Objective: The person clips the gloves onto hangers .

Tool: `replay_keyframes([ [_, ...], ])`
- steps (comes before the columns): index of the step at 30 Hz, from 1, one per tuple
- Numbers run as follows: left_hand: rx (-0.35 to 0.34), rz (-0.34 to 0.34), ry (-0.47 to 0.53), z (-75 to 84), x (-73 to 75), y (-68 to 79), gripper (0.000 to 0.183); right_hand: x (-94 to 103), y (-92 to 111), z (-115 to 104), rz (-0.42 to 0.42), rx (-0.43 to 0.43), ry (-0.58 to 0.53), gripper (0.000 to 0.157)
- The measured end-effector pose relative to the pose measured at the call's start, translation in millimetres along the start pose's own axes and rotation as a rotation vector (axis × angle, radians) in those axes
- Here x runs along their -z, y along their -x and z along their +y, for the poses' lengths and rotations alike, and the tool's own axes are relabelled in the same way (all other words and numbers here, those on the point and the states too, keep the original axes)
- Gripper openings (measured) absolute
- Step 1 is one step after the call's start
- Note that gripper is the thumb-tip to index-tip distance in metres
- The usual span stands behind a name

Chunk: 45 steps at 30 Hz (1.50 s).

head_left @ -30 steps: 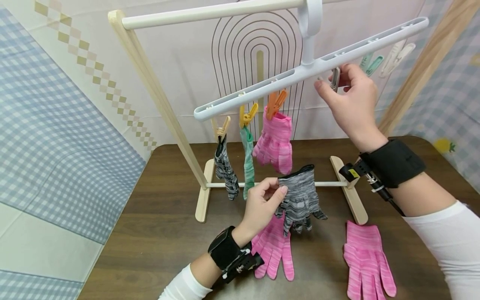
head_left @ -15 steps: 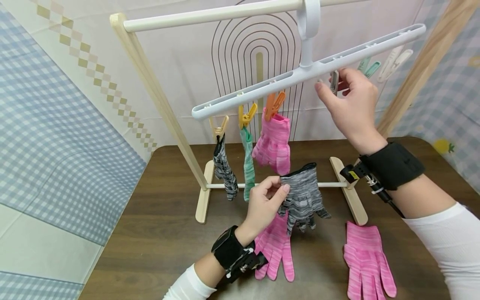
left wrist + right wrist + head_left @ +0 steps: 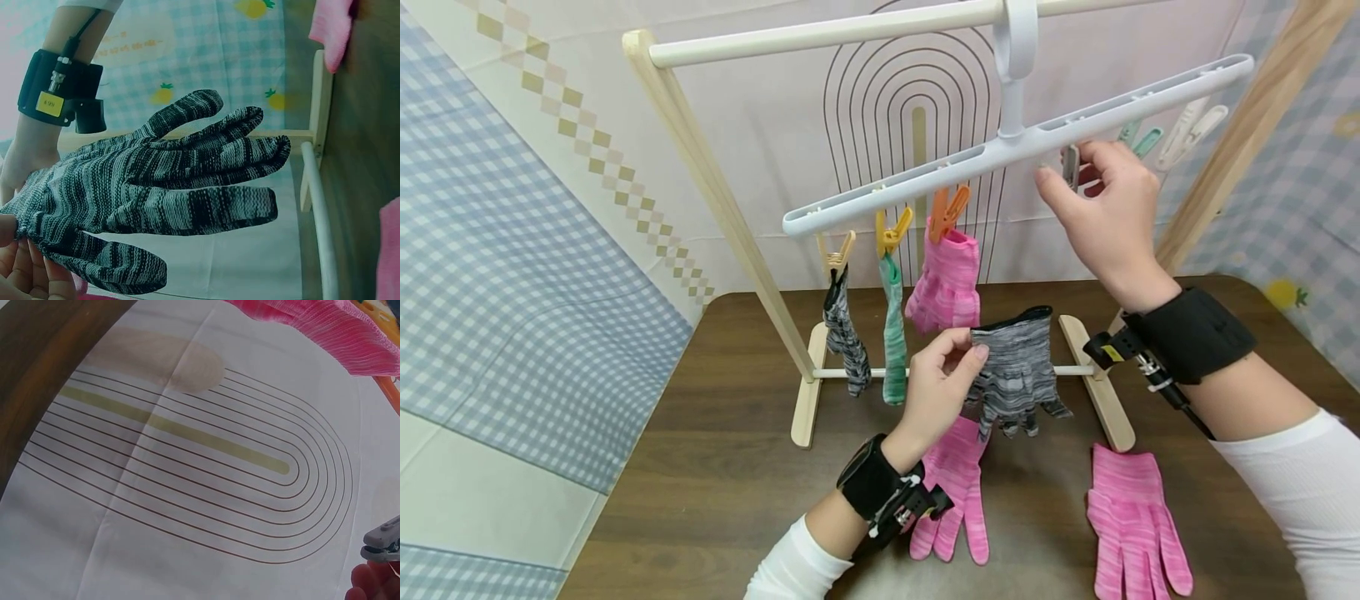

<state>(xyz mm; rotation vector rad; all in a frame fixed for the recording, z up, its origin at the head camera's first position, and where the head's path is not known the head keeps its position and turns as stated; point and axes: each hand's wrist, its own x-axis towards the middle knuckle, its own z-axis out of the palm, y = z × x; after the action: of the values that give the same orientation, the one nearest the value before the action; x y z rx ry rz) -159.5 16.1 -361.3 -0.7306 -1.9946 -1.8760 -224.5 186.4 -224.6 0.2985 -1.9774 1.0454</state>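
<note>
My left hand pinches the cuff edge of a grey-and-black striped knit glove between thumb and fingers. The glove hangs fingers down over the table; in the left wrist view its knit fingers spread out. Up under the white hanger, right of its hook, my right hand grips a grey clothespin. At the right wrist view's edge, fingertips show against that clothespin. From the hanger's left half hang a grey glove, a green glove and a pink glove, each on its own clothespin.
A wooden rack carries the hanger on its top rail. Green and white clothespins hang at the hanger's right end. Two pink gloves lie on the table, one under the left hand, one at right.
My left hand has risen and moved right with the grey glove. The right hand stays by the hanger with its clothespin, and the hanger's right half has dipped slightly.
</note>
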Motion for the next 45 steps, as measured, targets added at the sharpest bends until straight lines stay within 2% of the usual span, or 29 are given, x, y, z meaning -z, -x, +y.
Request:
replay_keyframes([
  [9, -0.023, 0.015, 0.048, 4.3, -8.7, -17.3, 0.015, 2.3, 3, 0, -0.015, 0.039, -0.007, 0.027],
  [18, -0.043, 0.025, 0.057, 6.9, -14.3, -32.3, 0.016, 3.1, 3, 3, -0.004, 0.041, -0.029, 0.026],
  [30, -0.040, 0.063, 0.057, 2.8, -17.4, -48.0, 0.017, 4.0, 8, -1, -0.006, 0.055, -0.022, 0.024],
  [38, 0.007, 0.058, 0.088, 1.0, -17.3, -53.1, 0.017, 5.4, 9, -3, -0.013, 0.059, -0.041, 0.026],
  [45, 0.045, 0.047, 0.141, 2.9, -18.5, -62.0, 0.019, 6.6, 11, -6, -0.036, 0.023, -0.076, 0.024],
])
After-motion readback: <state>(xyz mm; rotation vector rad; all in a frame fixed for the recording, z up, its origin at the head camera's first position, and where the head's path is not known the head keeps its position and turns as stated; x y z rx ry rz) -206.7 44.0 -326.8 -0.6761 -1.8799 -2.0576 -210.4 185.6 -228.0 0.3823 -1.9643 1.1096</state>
